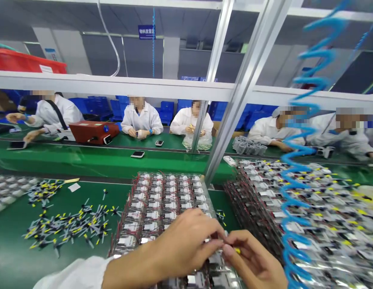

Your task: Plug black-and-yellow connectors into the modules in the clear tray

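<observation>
My right hand (pixel 254 257) pinches a small yellow-tipped piece (pixel 237 251), mostly hidden, above the rows of white parts (pixel 155 215). My left hand (pixel 189 241) meets it, thumb and finger nearly together; I cannot tell whether it grips anything. A loose pinch could drop the piece among the parts; a low left wrist could knock them askew.

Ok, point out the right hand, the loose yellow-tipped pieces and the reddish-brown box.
Right hand (pixel 258 259): head view, middle of the hand.
Yellow-tipped pieces (pixel 73 223): head view, middle of the larger heap.
Reddish-brown box (pixel 84 133): head view, its front side.
</observation>
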A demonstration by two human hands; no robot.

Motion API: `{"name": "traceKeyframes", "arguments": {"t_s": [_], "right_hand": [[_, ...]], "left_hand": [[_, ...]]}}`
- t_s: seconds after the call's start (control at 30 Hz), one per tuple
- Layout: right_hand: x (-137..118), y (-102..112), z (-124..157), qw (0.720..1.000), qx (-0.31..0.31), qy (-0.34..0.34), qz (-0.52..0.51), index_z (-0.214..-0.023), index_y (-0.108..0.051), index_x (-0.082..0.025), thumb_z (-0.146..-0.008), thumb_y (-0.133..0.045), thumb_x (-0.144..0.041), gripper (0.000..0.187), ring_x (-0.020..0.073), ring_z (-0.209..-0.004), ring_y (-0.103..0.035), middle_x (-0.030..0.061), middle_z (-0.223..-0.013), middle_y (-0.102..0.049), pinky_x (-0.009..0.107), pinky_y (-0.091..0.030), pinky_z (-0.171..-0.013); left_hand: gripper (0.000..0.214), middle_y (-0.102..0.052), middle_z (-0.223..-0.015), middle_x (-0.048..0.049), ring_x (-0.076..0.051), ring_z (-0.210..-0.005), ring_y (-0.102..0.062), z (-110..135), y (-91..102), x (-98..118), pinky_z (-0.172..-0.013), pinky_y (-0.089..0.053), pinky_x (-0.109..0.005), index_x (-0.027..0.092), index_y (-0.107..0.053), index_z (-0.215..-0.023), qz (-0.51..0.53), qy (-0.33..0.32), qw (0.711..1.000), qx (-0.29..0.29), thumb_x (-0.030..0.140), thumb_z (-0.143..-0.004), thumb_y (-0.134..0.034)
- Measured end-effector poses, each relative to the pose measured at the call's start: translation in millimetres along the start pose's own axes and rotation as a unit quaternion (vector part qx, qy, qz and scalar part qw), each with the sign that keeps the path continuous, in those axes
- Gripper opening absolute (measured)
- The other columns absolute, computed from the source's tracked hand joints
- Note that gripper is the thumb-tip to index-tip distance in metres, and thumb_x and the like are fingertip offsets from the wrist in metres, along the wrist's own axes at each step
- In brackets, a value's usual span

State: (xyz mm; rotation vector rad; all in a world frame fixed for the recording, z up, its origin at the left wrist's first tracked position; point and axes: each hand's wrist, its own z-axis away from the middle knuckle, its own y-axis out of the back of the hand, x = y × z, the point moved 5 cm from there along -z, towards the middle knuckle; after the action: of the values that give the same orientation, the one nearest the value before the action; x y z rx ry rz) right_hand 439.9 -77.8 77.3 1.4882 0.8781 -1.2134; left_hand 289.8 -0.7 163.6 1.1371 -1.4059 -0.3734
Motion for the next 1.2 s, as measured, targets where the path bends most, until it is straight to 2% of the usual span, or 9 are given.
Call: {"name": "traceKeyframes", "arguments": {"t_s": [0.1,0.23,0.33,0.5,0.63,0.73,0.87,1.0,1.2], "right_hand": [[-1.2,19.1,-7.9,0.999,0.036,0.006,0.034,-0.095,-0.073,-0.025,-0.083,-0.067,-0.067,0.044,0.0229,-0.081,-0.072,0.0075,-0.091,-0.074,0.026,-0.06,-0.073],[3.6,41.3,-13.9,0.99,0.087,0.012,0.113,-0.093,-0.077,-0.025,-0.082,-0.064,-0.07,0.048,0.0238,-0.089,-0.071,0.0089,-0.098,-0.075,0.026,-0.057,-0.077],[12.8,44.8,-23.6,0.989,0.076,0.005,0.127,-0.091,-0.079,-0.025,-0.081,-0.063,-0.073,0.052,0.0256,-0.092,-0.07,0.01,-0.099,-0.076,0.028,-0.057,-0.076],[23.3,36.2,-39.2,0.994,0.031,-0.033,0.097,-0.09,-0.078,-0.021,-0.073,-0.07,-0.07,0.052,0.0256,-0.081,-0.069,0.01,-0.091,-0.075,0.031,-0.056,-0.071],[23.5,30.2,-47.1,0.992,0.029,-0.015,0.125,-0.084,-0.076,-0.022,-0.076,-0.066,-0.065,0.045,0.0245,-0.077,-0.067,0.0068,-0.083,-0.074,0.032,-0.053,-0.069],[22.2,26.8,-50.1,0.988,0.01,-0.001,0.152,-0.081,-0.074,-0.023,-0.079,-0.062,-0.063,0.041,0.0235,-0.073,-0.066,0.0047,-0.079,-0.073,0.033,-0.051,-0.07],[21.6,27.7,-51.4,0.99,-0.003,-0.001,0.144,-0.086,-0.075,-0.024,-0.081,-0.061,-0.06,0.04,0.0269,-0.087,-0.07,0.0068,-0.092,-0.077,0.036,-0.053,-0.082],[23.8,28.1,-52.1,0.99,0.0,-0.027,0.139,-0.087,-0.077,-0.024,-0.076,-0.065,-0.059,0.039,0.029,-0.089,-0.071,0.0081,-0.093,-0.078,0.039,-0.054,-0.085],[19.0,22.1,-54.7,0.987,0.008,-0.011,0.159,-0.082,-0.076,-0.024,-0.076,-0.064,-0.06,0.038,0.0275,-0.084,-0.069,0.0071,-0.088,-0.076,0.039,-0.053,-0.082]], "left_hand": [[0.023,-0.073,-0.11,-0.0051,-0.02,-0.104,-0.064,-20.9,-5.5,-17.8,-0.093,-0.048,-0.032,0.021,-0.064,-0.119,0.008,-0.022,1.0,-0.02,0.029,-0.103,-0.051],[0.027,-0.069,-0.119,-0.0064,-0.024,-0.11,-0.06,-35.2,-26.9,-45.0,-0.096,-0.046,-0.036,0.023,-0.066,-0.12,-0.138,-0.098,0.981,-0.099,0.017,-0.1,-0.049],[0.024,-0.065,-0.122,-0.0053,-0.026,-0.11,-0.058,-37.3,-43.1,-55.5,-0.091,-0.046,-0.035,0.026,-0.068,-0.115,-0.232,-0.143,0.951,-0.148,0.02,-0.095,-0.057],[0.016,-0.065,-0.11,-0.0072,-0.026,-0.103,-0.057,-39.2,-41.6,-59.1,-0.082,-0.046,-0.035,0.022,-0.067,-0.108,-0.288,-0.119,0.941,-0.133,0.025,-0.094,-0.061],[0.022,-0.064,-0.11,-0.0056,-0.025,-0.099,-0.057,-38.3,-40.1,-60.4,-0.08,-0.044,-0.035,0.029,-0.068,-0.115,-0.277,-0.143,0.939,-0.148,0.026,-0.093,-0.061],[0.025,-0.064,-0.109,-0.0061,-0.024,-0.096,-0.057,-38.2,-40.3,-62.1,-0.079,-0.044,-0.036,0.029,-0.067,-0.116,-0.27,-0.137,0.942,-0.145,0.024,-0.093,-0.06],[0.027,-0.064,-0.108,-0.0076,-0.025,-0.095,-0.058,-38.3,-40.1,-59.7,-0.081,-0.045,-0.037,0.024,-0.063,-0.121,-0.233,-0.124,0.956,-0.129,0.027,-0.095,-0.055],[0.022,-0.066,-0.11,-0.007,-0.025,-0.1,-0.06,-38.2,-41.7,-64.1,-0.087,-0.046,-0.037,0.022,-0.062,-0.116,-0.164,-0.07,0.976,-0.127,0.036,-0.099,-0.057],[0.029,-0.072,-0.106,-0.0052,-0.025,-0.106,-0.061,-38.7,-48.3,-80.3,-0.092,-0.046,-0.035,0.02,-0.066,-0.112,-0.037,0.016,0.996,-0.074,0.038,-0.09,-0.073]]}}
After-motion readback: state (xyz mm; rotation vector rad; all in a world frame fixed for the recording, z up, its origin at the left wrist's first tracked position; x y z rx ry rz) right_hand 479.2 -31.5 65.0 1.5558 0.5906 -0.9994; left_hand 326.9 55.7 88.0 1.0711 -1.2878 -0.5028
